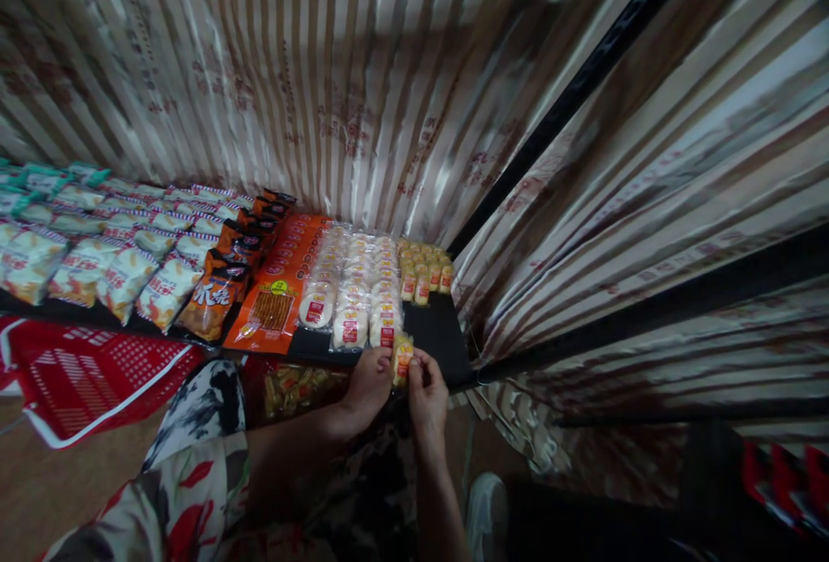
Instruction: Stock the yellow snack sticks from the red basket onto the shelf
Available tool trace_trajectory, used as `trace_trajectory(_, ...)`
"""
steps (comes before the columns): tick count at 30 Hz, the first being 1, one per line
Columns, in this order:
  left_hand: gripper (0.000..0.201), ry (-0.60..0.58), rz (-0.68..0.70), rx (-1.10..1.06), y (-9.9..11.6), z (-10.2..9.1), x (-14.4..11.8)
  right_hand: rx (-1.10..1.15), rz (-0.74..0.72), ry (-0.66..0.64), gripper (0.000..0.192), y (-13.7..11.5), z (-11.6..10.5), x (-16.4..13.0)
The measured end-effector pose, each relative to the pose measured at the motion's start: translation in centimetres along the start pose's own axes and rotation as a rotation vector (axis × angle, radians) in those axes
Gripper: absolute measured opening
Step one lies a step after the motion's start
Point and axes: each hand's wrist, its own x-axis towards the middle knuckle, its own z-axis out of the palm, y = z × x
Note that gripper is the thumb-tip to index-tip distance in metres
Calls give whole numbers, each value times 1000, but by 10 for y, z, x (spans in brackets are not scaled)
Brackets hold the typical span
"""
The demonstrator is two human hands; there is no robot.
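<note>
A small yellow wrapped snack pack with a red label is held upright between my two hands, just in front of the shelf edge. My left hand pinches its left side, and my right hand pinches its right side. Beyond them, similar yellow packs stand in rows at the right end of the black shelf. White round packaged cakes with red labels lie in columns to their left. Below my left forearm, a container holds many more gold-wrapped packs.
Orange flat snack bags, dark orange bags and white chip bags fill the shelf leftward. A red basket stands below at left. Striped curtains hang behind, with a black post at the right corner.
</note>
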Motion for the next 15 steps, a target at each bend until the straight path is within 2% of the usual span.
trace_trajectory(5,26,-15,13,136,12,21,7,-68,-39,103,44,4,-15,15)
trace_trajectory(10,24,-98,0,202,23,37,15,-134,-11,143,50,11,-26,27)
trace_trajectory(15,23,-61,15,241,21,51,27,-112,-10,141,56,19,-31,37)
